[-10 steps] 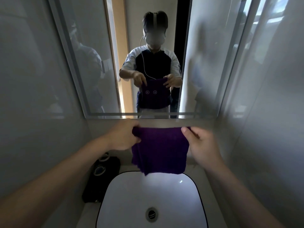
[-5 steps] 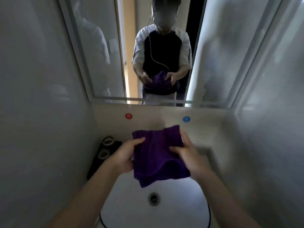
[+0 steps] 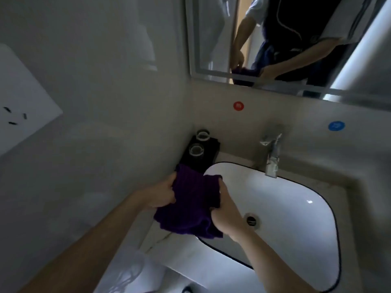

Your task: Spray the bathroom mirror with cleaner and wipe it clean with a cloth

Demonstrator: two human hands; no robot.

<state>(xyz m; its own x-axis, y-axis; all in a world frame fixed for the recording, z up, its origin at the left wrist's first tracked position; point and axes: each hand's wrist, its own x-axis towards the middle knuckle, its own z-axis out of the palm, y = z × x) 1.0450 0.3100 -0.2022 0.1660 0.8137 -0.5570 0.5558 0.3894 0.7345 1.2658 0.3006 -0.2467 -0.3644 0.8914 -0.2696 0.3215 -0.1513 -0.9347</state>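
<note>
A purple cloth (image 3: pixel 191 205), folded and bunched, hangs over the left rim of the white sink (image 3: pixel 296 210). My left hand (image 3: pixel 161 194) grips its left side and my right hand (image 3: pixel 225 216) grips its right side. The mirror (image 3: pixel 211 39) is on the wall at the upper right, and it reflects my arms and the cloth. No spray bottle is in view.
A chrome tap (image 3: pixel 271 153) stands behind the sink. A black tray (image 3: pixel 201 154) with two glass cups (image 3: pixel 196 149) sits in the left corner. Red (image 3: pixel 238 105) and blue (image 3: pixel 336 126) dots mark the wall. A white socket plate (image 3: pixel 23 102) is on the left wall.
Both hands brought the cloth down from in front of the mirror, folded it, and moved it low over the sink's left side. My view dropped and turned left.
</note>
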